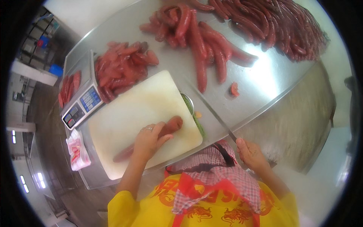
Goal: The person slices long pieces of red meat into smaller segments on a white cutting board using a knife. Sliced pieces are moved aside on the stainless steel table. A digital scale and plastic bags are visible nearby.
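Note:
A thick red sausage (pixel 173 125) lies slantwise on the white cutting board (pixel 136 102). My left hand (pixel 148 139) grips it from above around its middle, a ring on one finger and the thumb on its near side. Off the board's right side, my right hand (pixel 249 153) is closed around the handle of a long knife (pixel 213 111). Its thin blade points away from me to the upper left, over the steel table, apart from the sausage.
Cut sausage pieces (pixel 123 66) are heaped behind the board, beside a digital scale (pixel 81 104) carrying more pieces. Whole sausages (pixel 206 45) and a larger pile (pixel 272 26) lie farther back on the steel table (pixel 166 60). A white plastic bag (pixel 78 151) sits at the left edge.

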A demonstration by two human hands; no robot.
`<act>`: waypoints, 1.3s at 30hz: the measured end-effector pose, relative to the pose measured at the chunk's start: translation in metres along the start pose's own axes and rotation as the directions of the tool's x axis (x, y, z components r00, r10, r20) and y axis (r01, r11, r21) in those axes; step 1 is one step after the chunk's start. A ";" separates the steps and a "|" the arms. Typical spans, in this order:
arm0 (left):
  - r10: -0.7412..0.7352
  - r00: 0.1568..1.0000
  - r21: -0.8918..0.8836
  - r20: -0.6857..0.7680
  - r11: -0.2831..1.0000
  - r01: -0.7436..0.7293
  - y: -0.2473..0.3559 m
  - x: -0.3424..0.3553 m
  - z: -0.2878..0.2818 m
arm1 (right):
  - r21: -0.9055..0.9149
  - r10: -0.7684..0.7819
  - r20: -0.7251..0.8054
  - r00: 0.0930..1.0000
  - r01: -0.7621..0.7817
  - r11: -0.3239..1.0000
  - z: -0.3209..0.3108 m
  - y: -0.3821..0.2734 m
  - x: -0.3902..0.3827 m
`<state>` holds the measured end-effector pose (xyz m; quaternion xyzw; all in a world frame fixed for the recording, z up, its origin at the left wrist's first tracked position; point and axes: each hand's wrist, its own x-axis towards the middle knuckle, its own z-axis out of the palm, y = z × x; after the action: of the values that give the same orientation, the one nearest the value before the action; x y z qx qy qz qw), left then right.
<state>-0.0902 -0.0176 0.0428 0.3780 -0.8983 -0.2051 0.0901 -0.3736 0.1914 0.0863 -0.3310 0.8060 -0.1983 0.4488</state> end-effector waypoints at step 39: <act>0.076 0.801 -0.006 -0.594 0.995 -0.099 0.004 -0.054 0.050 | -0.380 -0.500 0.562 0.659 0.742 0.552 0.065 -0.098 0.116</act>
<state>-0.0710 0.0390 -0.0004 0.3795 -0.8378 -0.0888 0.3824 -0.3271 0.0388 0.0449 -0.7521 0.5434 -0.0209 0.3724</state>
